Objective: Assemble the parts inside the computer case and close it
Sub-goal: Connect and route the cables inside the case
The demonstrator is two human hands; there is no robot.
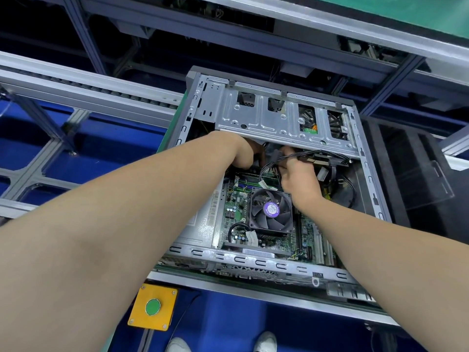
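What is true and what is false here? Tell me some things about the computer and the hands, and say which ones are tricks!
1. The computer case is open, with no side cover on it. True.
2. The sticker in the middle of the fan is red. False: it is purple.
3. The left hand and the right hand both reach into the case. True.
4. The button on the yellow box is red. False: it is green.
5. The right hand holds black cables. True.
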